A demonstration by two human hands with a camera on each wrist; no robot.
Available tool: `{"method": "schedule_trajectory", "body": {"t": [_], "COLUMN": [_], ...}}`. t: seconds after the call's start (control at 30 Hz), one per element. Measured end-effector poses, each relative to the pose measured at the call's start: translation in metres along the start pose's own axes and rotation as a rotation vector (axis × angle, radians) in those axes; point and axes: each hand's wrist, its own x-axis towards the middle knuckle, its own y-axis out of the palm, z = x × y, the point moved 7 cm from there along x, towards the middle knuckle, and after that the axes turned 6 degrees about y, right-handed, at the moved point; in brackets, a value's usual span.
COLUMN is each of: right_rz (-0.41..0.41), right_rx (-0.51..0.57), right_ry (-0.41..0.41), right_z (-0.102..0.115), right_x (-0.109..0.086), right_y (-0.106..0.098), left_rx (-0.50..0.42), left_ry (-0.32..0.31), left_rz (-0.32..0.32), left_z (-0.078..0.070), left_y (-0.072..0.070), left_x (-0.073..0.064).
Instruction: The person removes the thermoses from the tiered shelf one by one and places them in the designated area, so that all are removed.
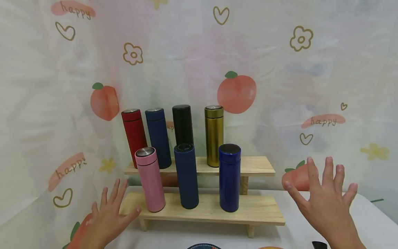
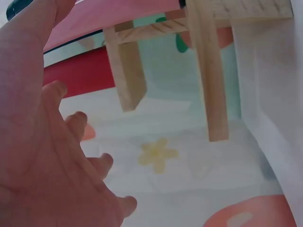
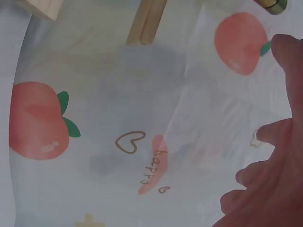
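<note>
My left hand (image 1: 107, 219), fingers spread, is at the left end of a two-step wooden rack (image 1: 205, 207), nearest the pink thermos bottle (image 1: 151, 186). My right hand (image 1: 329, 200) is raised with spread fingers to the right of the rack, apart from it. Neither hand holds anything. On the lower step, beside the pink bottle, stand a dark blue bottle (image 1: 187, 183) and a glossy blue bottle (image 1: 230, 183). The upper step carries a red bottle (image 1: 133, 133), a navy bottle (image 1: 159, 138), a black bottle (image 1: 182, 126) and a gold bottle (image 1: 214, 138), all upright.
The rack stands on a white-covered table (image 1: 298, 228). A printed curtain (image 1: 264, 45) hangs behind and to the left. At the bottom edge show parts of a dark patterned round thing (image 1: 203, 246), an orange thing (image 1: 270, 247) and a black object (image 1: 319, 245).
</note>
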Motion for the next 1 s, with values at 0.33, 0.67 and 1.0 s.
{"method": "schedule_trajectory", "body": {"t": [0.33, 0.67, 1.0], "right_rz": [0.028, 0.021, 0.023], "right_rx": [0.020, 0.125, 0.241], "right_ry": [0.032, -0.005, -0.031], "right_z": [-0.007, 0.005, 0.013], "right_x": [0.000, 0.001, 0.002], "right_y": [-0.005, -0.002, -0.002], "left_rx": [-0.001, -0.180, -0.160], "left_ry": [0.006, 0.057, -0.031], "left_rz": [0.086, 0.149, 0.187], "left_z": [0.031, 0.051, 0.050], "left_y": [0.015, 0.050, 0.068], "left_x": [0.002, 0.013, 0.022]}}
